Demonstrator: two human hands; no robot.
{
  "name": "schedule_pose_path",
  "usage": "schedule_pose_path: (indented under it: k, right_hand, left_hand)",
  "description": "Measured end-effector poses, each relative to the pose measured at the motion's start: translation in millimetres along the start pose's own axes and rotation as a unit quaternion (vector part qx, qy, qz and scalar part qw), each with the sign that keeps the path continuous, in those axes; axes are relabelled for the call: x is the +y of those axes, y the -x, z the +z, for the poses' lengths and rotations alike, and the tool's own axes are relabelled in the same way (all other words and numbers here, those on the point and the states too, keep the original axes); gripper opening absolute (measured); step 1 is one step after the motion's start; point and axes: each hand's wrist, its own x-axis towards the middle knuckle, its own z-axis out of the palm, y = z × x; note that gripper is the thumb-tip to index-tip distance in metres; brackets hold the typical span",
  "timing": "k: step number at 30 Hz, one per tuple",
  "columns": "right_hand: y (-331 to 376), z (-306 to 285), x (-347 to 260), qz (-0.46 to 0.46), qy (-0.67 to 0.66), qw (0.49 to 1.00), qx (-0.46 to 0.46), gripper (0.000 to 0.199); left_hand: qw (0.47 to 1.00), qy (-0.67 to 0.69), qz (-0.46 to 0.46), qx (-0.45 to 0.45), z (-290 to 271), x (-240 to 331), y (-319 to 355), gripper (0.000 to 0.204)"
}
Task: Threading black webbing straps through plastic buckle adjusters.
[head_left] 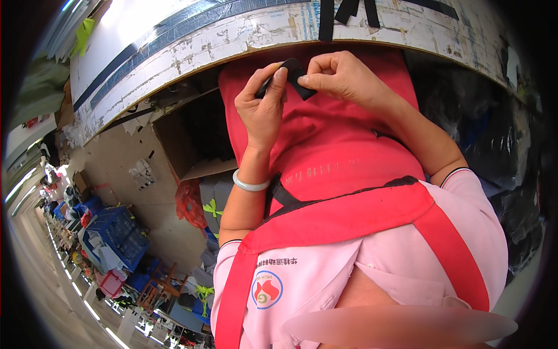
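My left hand (264,102) and my right hand (343,75) meet just below the edge of a worn white worktable (232,35). Together they pinch a small black strip of fabric (295,75), the left thumb and fingers on its left end, the right fingertips on its right end. A pale green bangle (251,185) circles my left wrist. Behind the hands hangs my red apron (325,145) over a pink shirt (325,273).
Black straps (349,11) lie over the table's edge above the hands. An open cardboard box (195,142) sits under the table at left. Further left are blue plastic crates (116,235) and a cluttered aisle. Dark bags (494,145) pile up at right.
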Motion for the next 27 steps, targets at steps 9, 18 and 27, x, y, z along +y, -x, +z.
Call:
schedule_pose_path:
  k: [9,18,27]
  right_hand:
    - [-5,-9,10,0.011,-0.158,0.983,-0.09,0.022]
    - [-5,0,21,-0.112,-0.074,0.991,0.01,0.017]
    - [-7,6,22,-0.088,-0.119,0.989,-0.011,0.014]
  left_hand:
    - [0.976,-0.038,0.186,-0.106,-11,3,5,0.014]
    - [0.958,-0.112,0.22,-0.148,-16,21,23,0.021]
    - [0.96,-0.093,0.206,-0.165,-16,14,30,0.021]
